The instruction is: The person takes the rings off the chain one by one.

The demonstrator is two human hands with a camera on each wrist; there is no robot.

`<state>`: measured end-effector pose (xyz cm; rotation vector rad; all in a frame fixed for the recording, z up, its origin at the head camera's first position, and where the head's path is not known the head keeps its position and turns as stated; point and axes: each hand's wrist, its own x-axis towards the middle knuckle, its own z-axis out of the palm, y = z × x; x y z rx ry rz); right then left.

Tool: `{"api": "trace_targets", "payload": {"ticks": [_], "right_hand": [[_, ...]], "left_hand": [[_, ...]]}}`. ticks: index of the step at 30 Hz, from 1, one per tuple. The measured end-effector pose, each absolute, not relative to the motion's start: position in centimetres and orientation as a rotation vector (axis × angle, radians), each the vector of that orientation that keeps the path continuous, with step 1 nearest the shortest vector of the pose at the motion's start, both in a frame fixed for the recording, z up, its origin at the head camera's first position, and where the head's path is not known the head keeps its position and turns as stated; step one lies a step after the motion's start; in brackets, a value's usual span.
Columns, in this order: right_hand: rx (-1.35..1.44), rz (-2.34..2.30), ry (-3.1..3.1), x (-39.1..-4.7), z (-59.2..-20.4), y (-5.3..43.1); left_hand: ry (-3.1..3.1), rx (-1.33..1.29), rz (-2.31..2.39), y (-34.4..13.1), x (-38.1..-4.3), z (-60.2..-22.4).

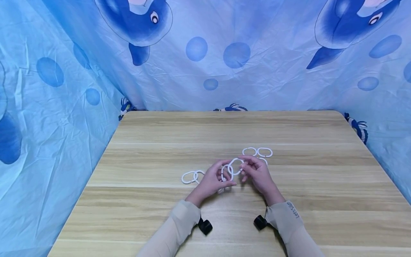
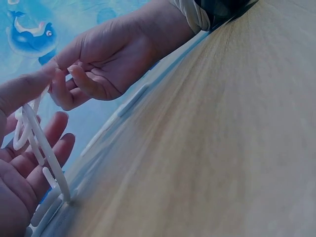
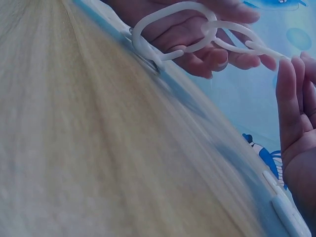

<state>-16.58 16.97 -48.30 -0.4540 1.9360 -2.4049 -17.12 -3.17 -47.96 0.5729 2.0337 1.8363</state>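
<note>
Two linked white plastic chain links hang between my hands in the head view. My left hand (image 1: 212, 180) holds one link (image 1: 222, 173) between thumb and fingers. My right hand (image 1: 259, 175) pinches the other link (image 1: 236, 159) at its right end with thumb and fingertips. In the right wrist view, the left-hand link (image 3: 168, 10) has a small gap in its side and passes through the second link (image 3: 232, 24). Another white piece (image 1: 221, 190) shows just below my left hand, mostly hidden by it.
Two joined links (image 1: 182, 177) lie on the wooden table (image 1: 144, 214) left of my left hand, partly covered by it. Beyond my right hand lie a link (image 1: 243, 151), another link (image 1: 271, 152) and a partly hidden one (image 1: 266, 161). A blue dolphin-print cloth (image 1: 179, 89) stands behind the table.
</note>
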Motion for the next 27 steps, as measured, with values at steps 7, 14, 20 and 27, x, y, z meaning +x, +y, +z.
{"api": "trace_targets", "payload": {"ticks": [7, 14, 20, 27], "right_hand": [[-0.387, -2.424, 1.957, -16.7, -48.35, 16.96], [-0.321, -2.484, 1.922, -16.67, -48.06, 16.97], [-0.305, -2.531, 1.91, -16.63, -48.01, 16.95], [-0.287, -2.583, 1.858, -16.63, -48.13, 16.99]], "left_hand": [[2.062, 0.641, 1.836, -3.13, -17.21, -48.09], [2.117, 0.531, 1.902, -3.03, -17.35, -47.91], [2.171, 0.468, 1.925, -3.02, -17.49, -48.12], [2.176, 0.437, 1.953, -3.04, -17.67, -48.39]]}}
